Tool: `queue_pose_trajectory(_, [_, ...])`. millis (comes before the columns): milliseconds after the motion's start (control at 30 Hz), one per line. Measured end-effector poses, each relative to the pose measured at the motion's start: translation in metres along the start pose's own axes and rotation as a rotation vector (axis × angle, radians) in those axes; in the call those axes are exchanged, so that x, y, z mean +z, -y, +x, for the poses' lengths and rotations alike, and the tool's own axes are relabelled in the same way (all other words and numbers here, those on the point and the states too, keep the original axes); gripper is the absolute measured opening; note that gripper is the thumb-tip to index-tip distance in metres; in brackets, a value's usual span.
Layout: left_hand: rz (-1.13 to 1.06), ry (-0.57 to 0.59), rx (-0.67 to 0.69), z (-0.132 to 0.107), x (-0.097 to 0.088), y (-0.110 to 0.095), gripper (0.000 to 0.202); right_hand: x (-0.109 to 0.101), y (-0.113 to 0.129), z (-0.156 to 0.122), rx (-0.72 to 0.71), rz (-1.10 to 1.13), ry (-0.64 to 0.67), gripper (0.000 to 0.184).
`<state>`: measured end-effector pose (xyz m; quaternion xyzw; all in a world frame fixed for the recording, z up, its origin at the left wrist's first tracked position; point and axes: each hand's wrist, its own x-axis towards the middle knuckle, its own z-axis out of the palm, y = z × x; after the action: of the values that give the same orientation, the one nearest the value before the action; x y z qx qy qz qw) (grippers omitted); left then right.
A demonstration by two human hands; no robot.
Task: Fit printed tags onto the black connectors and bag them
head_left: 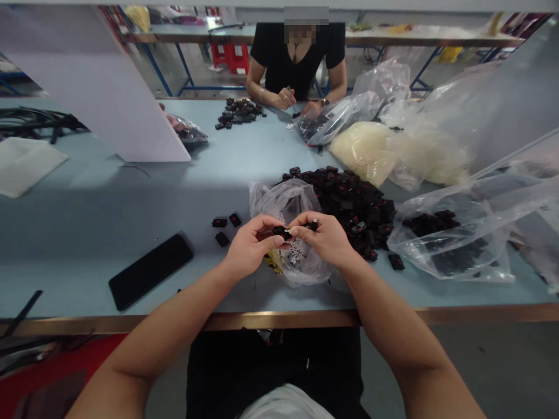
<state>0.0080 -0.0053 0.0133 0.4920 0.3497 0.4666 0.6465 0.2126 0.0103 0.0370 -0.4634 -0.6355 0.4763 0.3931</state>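
Note:
My left hand [250, 247] is closed on a small black plastic part [282, 232], held between thumb and fingers. Thumb and forefinger of my right hand [325, 237] pinch at the part's right end, where a tiny pale bit shows, too small to name. A dark rod-like end [314, 224] sticks up from the right hand; the rest of it is hidden. Beneath both hands lies an open clear plastic bag [308, 273] with small silvery metal pieces [297, 251] in it. Just behind and to the right spreads a heap of black plastic parts [349, 201], some with red marks.
Several loose black parts [219, 222] lie left of the bag. A black phone [151, 272] rests near the table's front edge [279, 319]. Clear bags [458, 233] stand right. Across the table a person [297, 64] works beside another black pile [240, 112]. A white panel [131, 105] stands left.

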Motion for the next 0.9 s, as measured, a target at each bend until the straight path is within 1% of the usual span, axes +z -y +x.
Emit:
queue_pose_trajectory(200, [0.059,0.009,0.007,-0.0006,0.0013,-0.0031,0.028,-0.0007,-0.0013,0.0003,-0.043,-0.054,0.004,0.019])
queue_pose_trajectory(400, [0.090,0.011,0.017,-0.0011,0.0003,-0.0022,0.025,-0.0027,-0.0009,0.0015,-0.002,-0.056,0.052,0.034])
queue_pose_trajectory(567, [0.124,0.035,-0.022,-0.0010,-0.0024,0.0006,0.028,-0.0042,0.0001,0.0027,0.076,0.022,0.120,0.037])
queue_pose_trajectory(667, [0.100,0.039,-0.058,-0.0009,-0.0021,-0.0006,0.030,-0.0041,-0.0012,0.0036,0.107,0.077,0.159,0.038])
queue_pose_trajectory(767, [0.069,0.028,-0.086,-0.0009,-0.0009,-0.0033,0.030,-0.0028,-0.0045,0.0039,0.131,0.134,0.169,0.038])
queue_pose_trajectory(900, [0.029,0.040,-0.102,-0.0008,-0.0006,-0.0034,0.029,0.0004,-0.0093,0.0033,0.163,0.209,0.168,0.041])
